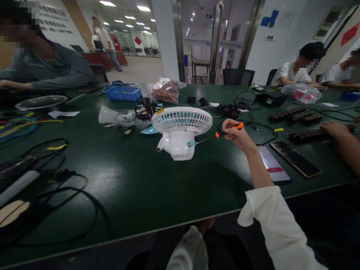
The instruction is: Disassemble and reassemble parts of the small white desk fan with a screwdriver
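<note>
R hand (237,137) is the nearer one by far: fingers closed round the handle of an orange-and-black screwdriver (221,134), thumb & fingertips pinching its front part, butt sticking out to the fingers' right. White fan head (180,144) is well to the left of those fingers & a touch nearer the wearer; its axis runs from the round grille, on the far/upper side, to the vented housing end, near side. Screwdriver shaft spans the gap, sloping slightly down leftward, roughly crosswise to that axis, tip at a small teal piece (192,143) on the housing's side; can't tell if it's seated. So alignment hangs on shaft vs. teal piece, imo. L hand (207,224) is below the table edge, mostly hidden, grip n/a from here. Lit phone (272,163) on the table, right of the fingers & nearer the wearer.
</note>
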### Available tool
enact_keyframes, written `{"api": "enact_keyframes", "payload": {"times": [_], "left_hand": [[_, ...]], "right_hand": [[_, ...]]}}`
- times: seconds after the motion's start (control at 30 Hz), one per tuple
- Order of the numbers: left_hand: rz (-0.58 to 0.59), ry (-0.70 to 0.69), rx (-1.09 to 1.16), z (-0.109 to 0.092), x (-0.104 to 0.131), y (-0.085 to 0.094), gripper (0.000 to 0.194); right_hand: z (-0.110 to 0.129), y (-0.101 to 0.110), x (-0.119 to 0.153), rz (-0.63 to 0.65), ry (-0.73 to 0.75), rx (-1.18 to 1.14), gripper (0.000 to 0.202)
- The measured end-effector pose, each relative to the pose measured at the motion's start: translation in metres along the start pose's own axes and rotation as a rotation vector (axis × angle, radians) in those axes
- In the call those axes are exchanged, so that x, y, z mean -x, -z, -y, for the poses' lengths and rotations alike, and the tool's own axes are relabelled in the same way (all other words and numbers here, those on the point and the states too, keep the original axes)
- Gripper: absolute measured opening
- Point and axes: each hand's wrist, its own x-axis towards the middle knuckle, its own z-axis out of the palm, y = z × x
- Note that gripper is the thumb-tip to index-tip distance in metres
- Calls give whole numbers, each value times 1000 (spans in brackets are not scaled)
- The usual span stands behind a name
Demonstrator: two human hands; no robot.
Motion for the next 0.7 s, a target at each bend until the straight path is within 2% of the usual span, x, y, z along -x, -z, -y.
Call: {"api": "enact_keyframes", "payload": {"times": [0.1, 0.17, 0.53, 0.6, 0.7], "left_hand": [[-93, 23, 298, -3, 5, -4, 36], [-112, 44, 369, -6, 8, -7, 34], [20, 120, 57, -13, 10, -8, 31], [23, 122, 16, -13, 10, -9, 31], [16, 117, -21, -13, 10, -8, 33]], "right_hand": [[0, 1, 0, -3, -3, 12, 12], [0, 2, 0, -5, -3, 11, 12], [-1, 1, -1, -27, -28, 4, 19], [0, 0, -1, -42, -30, 0, 26], [3, -1, -1, -84, -51, -2, 48]]}}
